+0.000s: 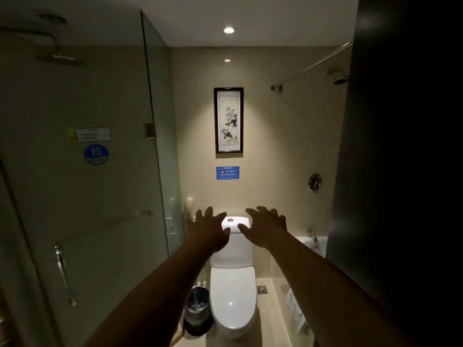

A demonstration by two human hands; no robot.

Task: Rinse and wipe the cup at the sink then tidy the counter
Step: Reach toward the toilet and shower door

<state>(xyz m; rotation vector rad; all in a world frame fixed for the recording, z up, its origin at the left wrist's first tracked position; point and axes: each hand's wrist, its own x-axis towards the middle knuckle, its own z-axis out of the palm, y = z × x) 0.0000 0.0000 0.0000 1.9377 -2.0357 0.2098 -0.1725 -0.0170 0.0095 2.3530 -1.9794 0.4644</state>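
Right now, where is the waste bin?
In the head view, the waste bin stands on the floor at lower centre, just left of the toilet and right of the glass shower door.

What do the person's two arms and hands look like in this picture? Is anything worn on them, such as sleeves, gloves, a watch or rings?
Both arms are bare along the whole length that shows; no sleeve is in view. The left hand and the right hand wear no gloves. No watch, bracelet or ring shows on either, though the dim light could hide a small ring.
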